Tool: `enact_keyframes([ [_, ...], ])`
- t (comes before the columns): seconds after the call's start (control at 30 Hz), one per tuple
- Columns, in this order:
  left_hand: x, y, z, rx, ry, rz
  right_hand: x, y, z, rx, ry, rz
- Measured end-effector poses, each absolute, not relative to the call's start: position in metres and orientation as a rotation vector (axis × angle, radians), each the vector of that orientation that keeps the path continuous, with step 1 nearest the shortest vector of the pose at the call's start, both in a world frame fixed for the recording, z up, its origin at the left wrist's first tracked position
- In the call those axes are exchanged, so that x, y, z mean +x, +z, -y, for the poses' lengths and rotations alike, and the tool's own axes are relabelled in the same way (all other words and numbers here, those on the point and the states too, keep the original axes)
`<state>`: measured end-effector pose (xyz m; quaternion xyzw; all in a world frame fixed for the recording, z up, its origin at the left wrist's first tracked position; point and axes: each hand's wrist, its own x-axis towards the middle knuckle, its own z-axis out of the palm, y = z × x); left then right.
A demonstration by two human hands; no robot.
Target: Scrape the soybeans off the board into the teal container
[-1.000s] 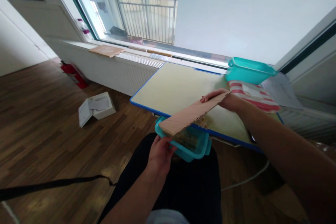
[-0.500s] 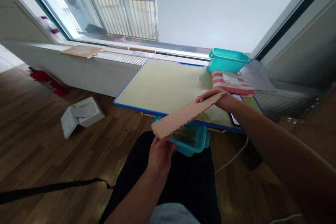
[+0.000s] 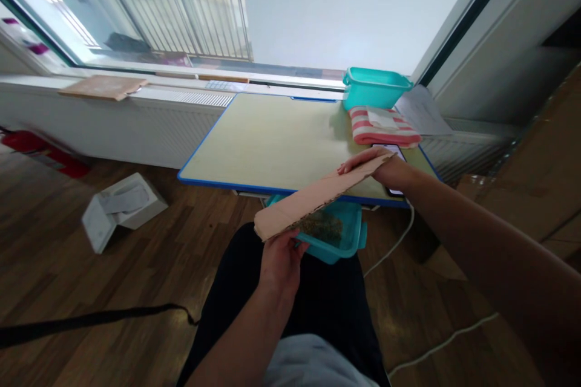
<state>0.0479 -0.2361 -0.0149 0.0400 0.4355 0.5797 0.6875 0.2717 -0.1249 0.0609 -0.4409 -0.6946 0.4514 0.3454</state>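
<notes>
My right hand [image 3: 385,170] grips the far end of a long strip of brown cardboard [image 3: 313,196], which slants down from the table's front edge. Below the strip's near end, my left hand [image 3: 279,257] is closed on the rim of a teal plastic tub [image 3: 338,236] held over my lap. The tub holds a pile of brownish-green loose matter [image 3: 320,227], partly hidden by the cardboard. The pale, blue-edged table [image 3: 272,145] lies just beyond the tub.
A second teal tub [image 3: 374,87], a red-and-white striped cloth [image 3: 381,128] and a phone [image 3: 389,151] sit at the table's right. A white open box [image 3: 120,208] lies on the wood floor to the left. A white cable [image 3: 436,344] runs across the floor at right. Window and radiator stand behind.
The view has swung right and tilted down. The cardboard strip and the tub sit lower and nearer my lap than before; both hands keep their grips.
</notes>
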Motion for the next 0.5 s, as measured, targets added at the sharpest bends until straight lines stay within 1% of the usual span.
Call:
enact_keyframes([
  [0.27, 0.048, -0.023, 0.238, 0.118, 1.278, -0.962, 0.269, 0.064, 0.139, -1.327, 1.116, 1.719],
  [0.5, 0.052, -0.023, 0.236, 0.128, 1.27, -0.936, 0.274, 0.054, 0.15, -1.276, 0.996, 1.724],
])
